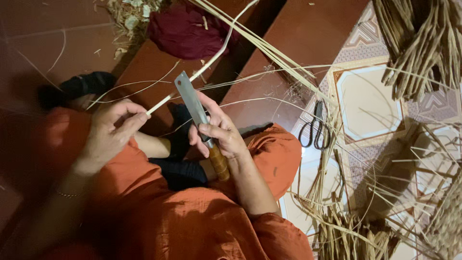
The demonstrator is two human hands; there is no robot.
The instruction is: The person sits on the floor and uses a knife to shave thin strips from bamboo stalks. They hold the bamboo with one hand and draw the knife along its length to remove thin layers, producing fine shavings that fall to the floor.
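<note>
Knife (195, 108), one, flat-bladed with a wooden handle, stands at centre frame, the right hand (219, 132) clenched round it. One pale cane strip (202, 67) runs from the upper middle down to the left hand (113, 130), pinched in its fingers. One pair of black scissors (315, 127) lies right of centre on the tiled floor (365, 96); one dark red cloth (185, 29) sits at upper centre.

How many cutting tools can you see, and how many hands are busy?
Knives: 1, the flat-bladed knife with a wooden handle, held in the right hand
Scissors: 1, black scissors on the tiled floor
Busy hands: 2, counting the left hand pinching a pale reed strip
Total: 4
</note>
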